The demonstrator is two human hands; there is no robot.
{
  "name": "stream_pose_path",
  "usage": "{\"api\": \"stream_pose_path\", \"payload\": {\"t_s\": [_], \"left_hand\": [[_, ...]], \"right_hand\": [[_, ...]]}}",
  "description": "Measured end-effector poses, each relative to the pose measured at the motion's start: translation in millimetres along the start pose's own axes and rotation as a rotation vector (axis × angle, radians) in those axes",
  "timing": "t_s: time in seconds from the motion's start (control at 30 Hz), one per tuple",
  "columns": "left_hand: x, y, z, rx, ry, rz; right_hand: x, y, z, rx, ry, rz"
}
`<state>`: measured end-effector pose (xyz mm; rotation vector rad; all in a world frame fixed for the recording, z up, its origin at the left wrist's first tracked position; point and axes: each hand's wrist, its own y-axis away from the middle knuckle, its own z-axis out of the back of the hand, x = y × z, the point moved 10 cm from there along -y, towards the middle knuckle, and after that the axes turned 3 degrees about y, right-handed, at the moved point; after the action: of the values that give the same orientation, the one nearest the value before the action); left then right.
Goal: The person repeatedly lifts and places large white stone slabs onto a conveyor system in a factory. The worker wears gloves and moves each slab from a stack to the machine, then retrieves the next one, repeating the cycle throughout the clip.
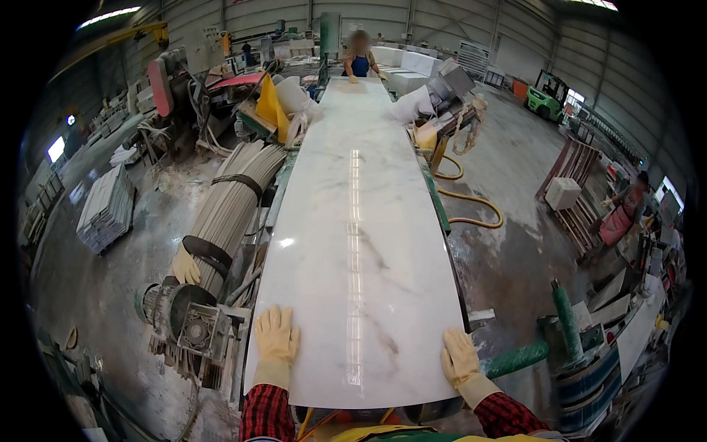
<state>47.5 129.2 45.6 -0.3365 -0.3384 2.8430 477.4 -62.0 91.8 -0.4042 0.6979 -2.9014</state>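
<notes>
A long, polished white marble slab point(353, 243) with grey-brown veins stretches away from me down the middle. My left hand point(276, 340), in a cream rubber glove, lies flat on its near left corner, fingers stretched out. At the near right edge rests my right hand point(462, 361), gloved alike, its fingers extended along the rim; whether they curl under the slab is hidden. Both forearms show red-and-black checked sleeves. A co-worker point(359, 57) in a blue apron stands at the far end, a gloved hand on the slab.
Left of the slab are a strapped bundle of long strips point(230, 206), a loose glove point(185, 267) and a motor point(177, 306). On the right are a green roller point(515, 359), a yellow hose point(479, 202), another person point(624, 210) and a green forklift point(546, 97).
</notes>
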Motion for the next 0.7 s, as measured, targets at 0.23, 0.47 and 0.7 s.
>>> {"api": "stream_pose_path", "payload": {"t_s": [0.23, 0.47, 0.7], "left_hand": [[2.9, -13.3, -1.2, 0.005, 0.031, -0.004], [7.1, -4.3, 3.4, -0.072, 0.035, -0.046], [-2.5, -5.2, 13.8, -0.197, 0.046, -0.113]], "right_hand": [[-2.9, 2.1, -0.6, 0.051, -0.019, -0.049], [-6.4, 8.8, -7.1, -0.039, -0.038, -0.011], [-12.4, 19.7, -8.3, -0.083, 0.07, -0.023]]}}
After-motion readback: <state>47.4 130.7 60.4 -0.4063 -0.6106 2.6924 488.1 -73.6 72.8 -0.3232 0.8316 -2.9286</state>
